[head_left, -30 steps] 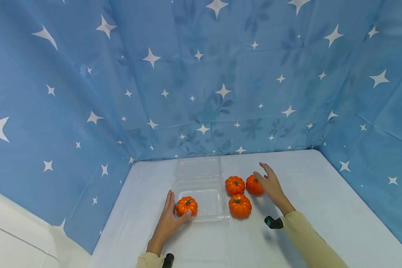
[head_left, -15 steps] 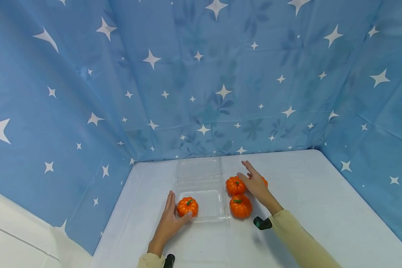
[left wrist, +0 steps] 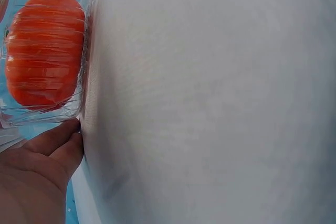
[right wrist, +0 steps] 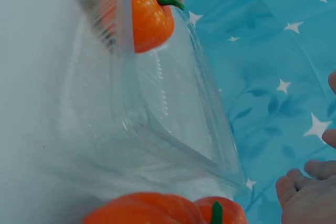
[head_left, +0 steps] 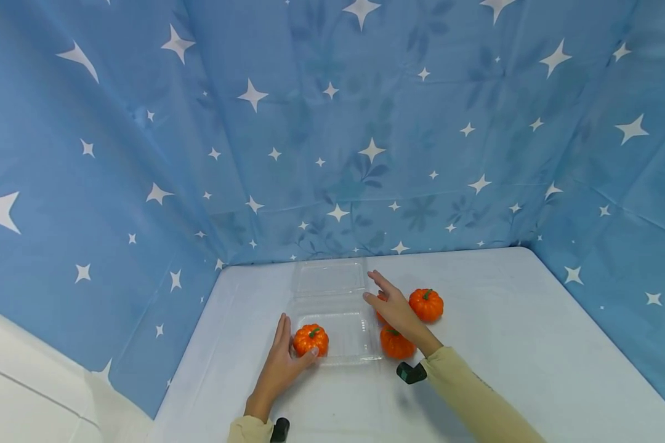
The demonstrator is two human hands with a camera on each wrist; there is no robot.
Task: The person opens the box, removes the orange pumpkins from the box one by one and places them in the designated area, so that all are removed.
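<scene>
An orange pumpkin (head_left: 311, 341) with a green stem sits in the left part of a clear plastic clamshell box (head_left: 346, 335). My left hand (head_left: 279, 364) lies along the box's left side with fingers straight, its thumb reaching over the front rim near the pumpkin. In the left wrist view its fingertips (left wrist: 71, 148) are right at the box's outer wall. My right hand (head_left: 396, 307), fingers spread and holding nothing, is above the pumpkins right of the box. It covers most of one pumpkin (head_left: 381, 315) and part of the front pumpkin (head_left: 397, 344).
Another pumpkin (head_left: 427, 305) stands right of my right hand on the white table (head_left: 510, 344). The box's lid (head_left: 329, 278) lies folded back towards the curtain (head_left: 332, 135), which is blue with white stars and encloses the table's back and sides.
My right hand has moved left, from the rightmost pumpkin across to the one beside the box. That rightmost pumpkin now shows fully, slightly further right. My left hand stays in place.
</scene>
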